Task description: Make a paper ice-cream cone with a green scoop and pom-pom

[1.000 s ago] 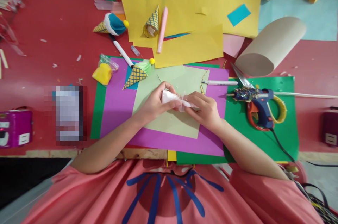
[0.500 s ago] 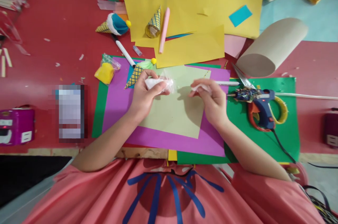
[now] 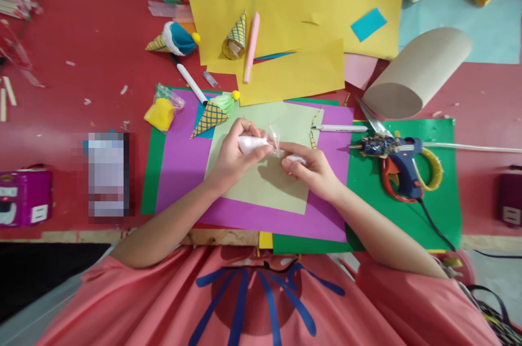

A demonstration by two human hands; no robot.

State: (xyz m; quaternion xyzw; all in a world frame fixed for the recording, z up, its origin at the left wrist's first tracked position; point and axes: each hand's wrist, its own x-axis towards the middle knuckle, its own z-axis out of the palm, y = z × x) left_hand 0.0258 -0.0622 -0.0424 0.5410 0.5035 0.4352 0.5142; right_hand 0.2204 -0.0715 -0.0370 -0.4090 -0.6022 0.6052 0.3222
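Observation:
My left hand [image 3: 236,155] is closed around a small clear plastic bag [image 3: 274,138] with a soft white lump, like modelling clay, [image 3: 250,143] inside. Between the thumb and fingers of my right hand [image 3: 312,166] is a smaller white piece of clay [image 3: 297,159]. The fingertips of both hands are close together at the bag's mouth, over a pale green sheet [image 3: 244,188]. Just behind my left hand lies a paper ice-cream cone [image 3: 210,117] with a light green top and a yellow ball. A white marker [image 3: 342,128] lies beyond my right hand.
A blue glue gun [image 3: 403,166] rests on a green sheet [image 3: 440,215] at the right, by yellow tape [image 3: 433,169] and scissors [image 3: 373,117]. Behind stand a cardboard tube [image 3: 420,74] and another cone [image 3: 236,36]. A yellow clay packet [image 3: 161,113] and a phone [image 3: 108,174] lie left.
My right hand has moved left and nearer to me, bringing its white piece to the bag. My left hand has shifted slightly right and down, still gripping the bag.

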